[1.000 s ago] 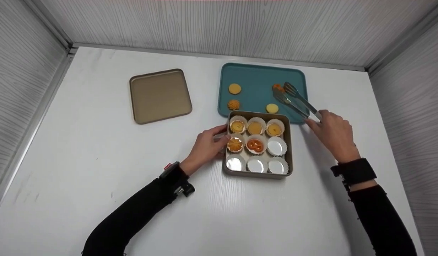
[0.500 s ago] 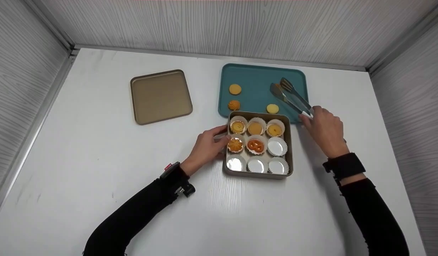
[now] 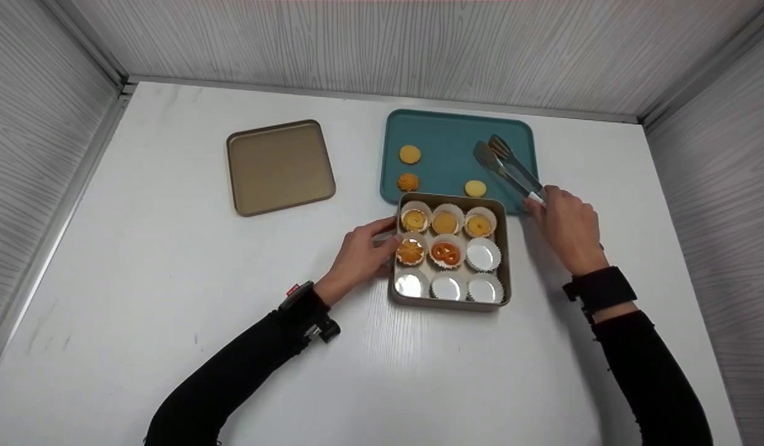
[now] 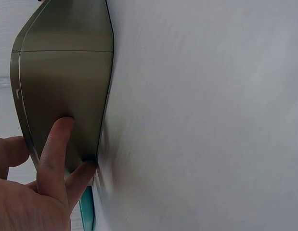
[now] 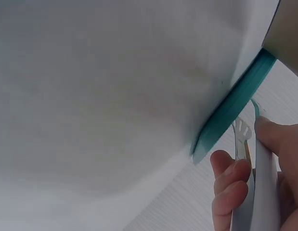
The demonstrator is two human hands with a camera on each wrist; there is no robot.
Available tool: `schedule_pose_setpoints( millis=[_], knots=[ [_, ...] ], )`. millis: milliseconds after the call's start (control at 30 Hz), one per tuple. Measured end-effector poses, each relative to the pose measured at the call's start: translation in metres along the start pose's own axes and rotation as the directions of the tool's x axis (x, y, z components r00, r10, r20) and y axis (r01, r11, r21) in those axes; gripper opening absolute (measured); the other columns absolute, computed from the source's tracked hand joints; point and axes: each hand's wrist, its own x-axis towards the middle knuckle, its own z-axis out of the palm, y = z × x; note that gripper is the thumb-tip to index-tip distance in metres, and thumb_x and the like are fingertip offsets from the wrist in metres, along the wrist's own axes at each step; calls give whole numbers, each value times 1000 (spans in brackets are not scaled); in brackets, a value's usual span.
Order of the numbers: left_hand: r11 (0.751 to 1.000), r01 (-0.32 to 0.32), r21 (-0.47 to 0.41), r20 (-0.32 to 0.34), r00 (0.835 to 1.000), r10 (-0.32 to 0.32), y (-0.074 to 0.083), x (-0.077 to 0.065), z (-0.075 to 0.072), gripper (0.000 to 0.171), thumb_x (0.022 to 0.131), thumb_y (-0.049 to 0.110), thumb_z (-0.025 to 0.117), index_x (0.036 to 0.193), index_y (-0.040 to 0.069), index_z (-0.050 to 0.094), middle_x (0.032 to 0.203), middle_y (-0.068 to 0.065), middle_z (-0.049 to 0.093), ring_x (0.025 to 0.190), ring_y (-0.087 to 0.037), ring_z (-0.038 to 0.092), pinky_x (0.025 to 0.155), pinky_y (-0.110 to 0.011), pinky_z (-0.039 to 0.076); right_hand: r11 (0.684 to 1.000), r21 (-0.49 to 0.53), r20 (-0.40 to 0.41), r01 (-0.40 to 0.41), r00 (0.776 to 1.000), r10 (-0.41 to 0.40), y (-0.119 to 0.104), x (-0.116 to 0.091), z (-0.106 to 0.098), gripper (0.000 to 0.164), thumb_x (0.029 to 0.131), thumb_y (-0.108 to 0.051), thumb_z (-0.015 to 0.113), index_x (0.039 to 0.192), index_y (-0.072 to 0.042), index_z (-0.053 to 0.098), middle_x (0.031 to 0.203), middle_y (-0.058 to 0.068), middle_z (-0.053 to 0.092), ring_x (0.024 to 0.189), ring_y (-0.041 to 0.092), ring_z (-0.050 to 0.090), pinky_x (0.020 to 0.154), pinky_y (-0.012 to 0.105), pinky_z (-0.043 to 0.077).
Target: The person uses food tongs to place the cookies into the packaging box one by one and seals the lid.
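Observation:
My left hand (image 3: 364, 251) holds the left wall of a square gold tin (image 3: 451, 305), thumb at the rim and fingers against the outside (image 4: 67, 86). Paper cups line the tin. Several in the two far rows hold cookies, including a pretzel-shaped one (image 3: 445, 253), while the front row's cups hold none. My right hand (image 3: 567, 229) grips metal tongs (image 3: 512, 176) with white handles (image 5: 266, 197). The tongs' heads, one slotted, stand a little apart over the right part of a teal tray (image 3: 447, 133). Any cookie between them is mostly hidden.
Two round cookies, one pale (image 3: 475, 189) and one golden (image 3: 409, 154), and a swirled cookie (image 3: 408, 182) lie on the teal tray. A flat gold lid (image 3: 281, 167) lies on the white table to the left. Grey panels (image 3: 382, 49) enclose the table's back and sides.
My right hand has moved left and slightly away from me with the tongs. Their heads now cover the spot where an orange-brown cookie showed earlier. My left hand and the tin have stayed put.

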Motion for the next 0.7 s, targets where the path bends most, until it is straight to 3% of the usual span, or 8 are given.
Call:
schedule_pose_setpoints(
  millis=[267,533,700],
  knots=[
    [1000,-8,-23,8,1000,8,-1,0,1,52,104,25,63,150,3,53,147,-13,59,131,-27,60,116,-36,40,999,33,-17,35,999,-34,3,-1,-8,40,103,-31,66,92,7,62,70,21,59,57,36,55,49,56,47],
    [999,-31,15,0,1000,31,-1,0,0,52,103,25,63,149,2,54,146,-13,60,136,-27,55,117,-37,39,996,69,-27,57,998,-56,1,-10,-18,41,104,-33,66,93,6,63,69,19,60,58,32,54,49,57,47],
    [999,-38,24,-3,999,38,0,0,0,51,104,26,62,149,2,55,145,-13,60,137,-28,54,117,-38,39,994,90,-31,69,997,-66,0,-20,-26,38,103,-33,67,91,3,62,64,11,52,58,27,49,48,46,42]
  ],
)
